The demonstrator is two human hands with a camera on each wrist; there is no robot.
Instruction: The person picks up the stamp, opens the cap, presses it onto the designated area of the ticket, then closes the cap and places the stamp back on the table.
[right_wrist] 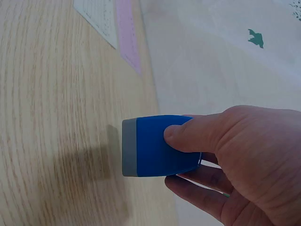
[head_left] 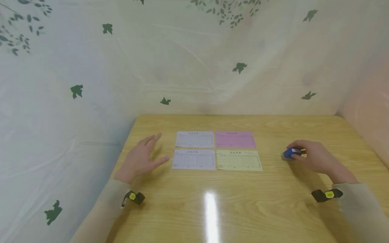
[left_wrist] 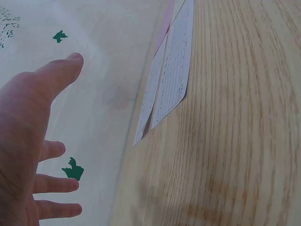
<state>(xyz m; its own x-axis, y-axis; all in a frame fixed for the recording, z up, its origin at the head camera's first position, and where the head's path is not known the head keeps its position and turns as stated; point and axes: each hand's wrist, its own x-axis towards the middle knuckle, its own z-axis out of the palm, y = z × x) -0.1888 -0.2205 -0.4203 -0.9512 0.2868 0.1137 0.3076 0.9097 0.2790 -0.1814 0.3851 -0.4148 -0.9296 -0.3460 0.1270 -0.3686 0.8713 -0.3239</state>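
My right hand (head_left: 314,157) pinches a small blue stamp (right_wrist: 157,146) with a grey end, thumb on its near face and fingers on the far side. In the right wrist view the grey end points left, over the wood, and a shadow lies beneath. My left hand (head_left: 141,160) has its fingers spread and holds nothing, left of the papers. Two white printed slips (head_left: 194,139) lie in a left column. To their right are a pink slip (head_left: 235,139) at the back and a yellow slip (head_left: 239,160) in front, all flat in a two-by-two layout.
The wooden table (head_left: 249,206) runs back to a pale curtain (head_left: 194,67) printed with green birds and leaves. A bright reflection shows on the front of the tabletop. Each wrist wears a black strap (head_left: 326,195) with a yellow mark.
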